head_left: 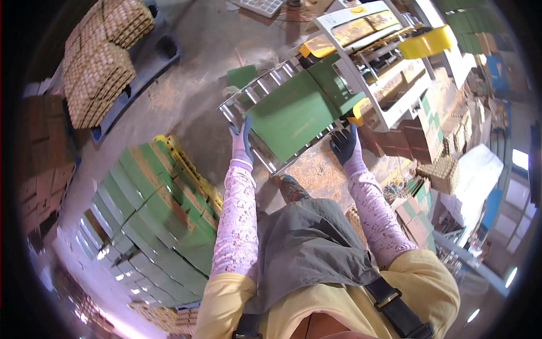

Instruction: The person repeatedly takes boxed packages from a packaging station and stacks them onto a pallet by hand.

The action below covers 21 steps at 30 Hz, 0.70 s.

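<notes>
A large green carton (293,121) lies flat-topped on a roller conveyor (265,85), with another green carton (334,82) behind it at the machine's mouth. My left hand (241,140), in a pale glove with bluish fingers, is at the near carton's left end, fingers stretched and thumb apart. Whether it presses on the carton I cannot tell. To the right of the same carton, my right hand (343,147) is spread, its glove dark at palm and fingers. Nothing shows in either hand.
A carton-sealing machine (372,62) with yellow parts stands ahead right. Wrapped green cartons (147,226) are stacked at left beside a yellow pallet edge (195,175). Egg-tray stacks (99,85) sit on a blue pallet (144,79). Brown debris (316,169) litters the floor near my shoe (292,187).
</notes>
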Tool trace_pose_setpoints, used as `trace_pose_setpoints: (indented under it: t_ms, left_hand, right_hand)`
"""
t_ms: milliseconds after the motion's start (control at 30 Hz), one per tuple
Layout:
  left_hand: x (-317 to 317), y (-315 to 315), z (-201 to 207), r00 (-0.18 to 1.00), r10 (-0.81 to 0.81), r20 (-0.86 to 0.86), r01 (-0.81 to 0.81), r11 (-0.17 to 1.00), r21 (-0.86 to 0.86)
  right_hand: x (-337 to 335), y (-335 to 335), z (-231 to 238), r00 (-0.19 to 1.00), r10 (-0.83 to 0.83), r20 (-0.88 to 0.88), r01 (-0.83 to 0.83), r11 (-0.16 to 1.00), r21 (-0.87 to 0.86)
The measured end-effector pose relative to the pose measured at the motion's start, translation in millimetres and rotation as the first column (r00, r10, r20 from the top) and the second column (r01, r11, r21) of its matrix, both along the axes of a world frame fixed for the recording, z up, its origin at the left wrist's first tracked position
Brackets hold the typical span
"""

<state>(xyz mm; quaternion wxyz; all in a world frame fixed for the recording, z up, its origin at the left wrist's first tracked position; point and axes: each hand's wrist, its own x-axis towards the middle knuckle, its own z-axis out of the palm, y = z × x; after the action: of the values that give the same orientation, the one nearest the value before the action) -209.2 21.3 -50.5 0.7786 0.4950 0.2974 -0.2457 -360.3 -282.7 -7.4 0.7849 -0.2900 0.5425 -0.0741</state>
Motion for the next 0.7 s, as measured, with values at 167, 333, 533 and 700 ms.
trace_pose_setpoints:
  t_ms: [167, 333, 533, 700]
  left_hand:
    - [-15.1, 9.8, 7.3, 0.997, 0.066, -0.043, -0.073, 0.979, -0.190]
    - [-56.9, 85.3, 33.3, 0.954, 0.170, 0.247, -0.218, 0.959, 0.182]
    - [-180.9, 248.3, 105.4, 0.745, 0.667, -0.010, -0.663, 0.738, -0.129]
    - [-338.6, 456.9, 91.5, 0.191, 0.981, 0.040, -0.974, 0.195, -0.117]
  right_hand:
    - [72.7, 8.0, 11.5, 0.989, -0.074, 0.125, 0.018, 0.917, 0.397]
    - [85.9, 48.6, -7.5, 0.978, 0.087, 0.192, -0.133, 0.962, 0.239]
    - [48.9, 57.5, 3.2, 0.956, 0.242, 0.164, -0.266, 0.953, 0.146]
    - [21.9, 173.0, 24.2, 0.876, 0.466, 0.129, -0.483, 0.855, 0.188]
